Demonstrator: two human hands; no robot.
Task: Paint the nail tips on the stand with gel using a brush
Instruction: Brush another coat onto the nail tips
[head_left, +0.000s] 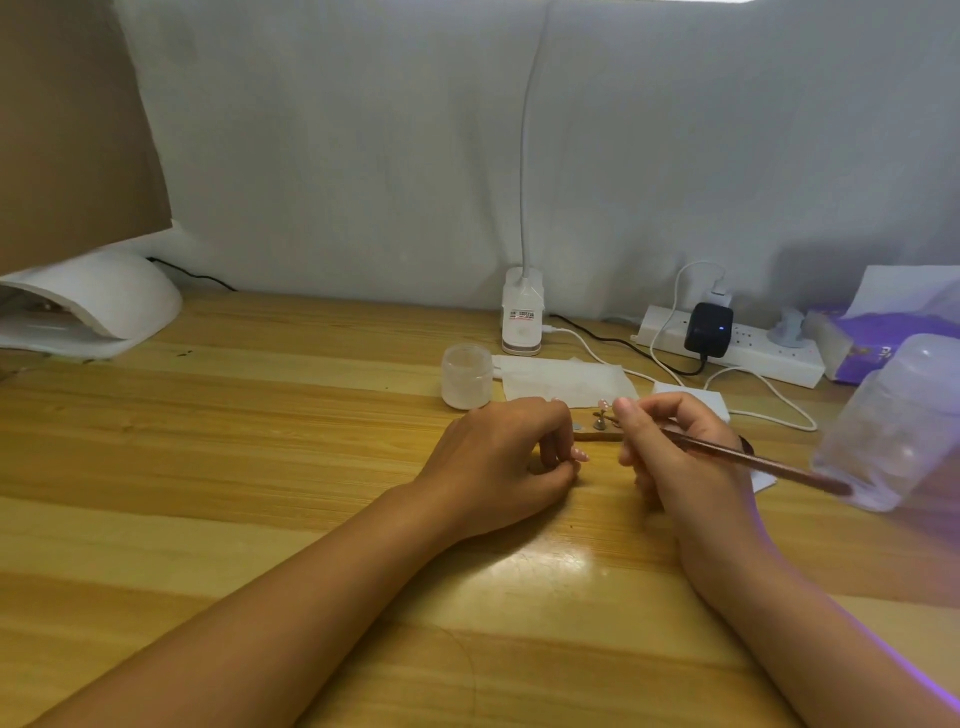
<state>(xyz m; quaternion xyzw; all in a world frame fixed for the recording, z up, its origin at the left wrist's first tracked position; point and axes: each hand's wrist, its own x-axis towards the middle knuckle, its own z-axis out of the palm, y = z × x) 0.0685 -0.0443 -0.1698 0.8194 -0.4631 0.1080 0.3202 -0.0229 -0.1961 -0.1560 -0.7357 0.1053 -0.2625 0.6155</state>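
Note:
A thin wooden stand (600, 437) lies on the table between my hands, with small metal holders and a pale nail tip (602, 404) on it. My right hand (670, 447) grips a dark brush (763, 460) like a pen, its front end pointing at the holders and its handle running out to the right. My left hand (511, 457) rests curled on the table at the stand's left end, fingers touching or pinching it; the exact grip is hidden. A small frosted gel jar (466, 376) stands behind my left hand.
A white tissue (566, 382) lies behind the stand. A clip lamp (522, 317), a power strip (748, 348) with cables, a purple tissue box (883, 338) and a clear plastic bottle (893, 426) stand at the back right. A white nail-curing lamp (88, 312) sits far left.

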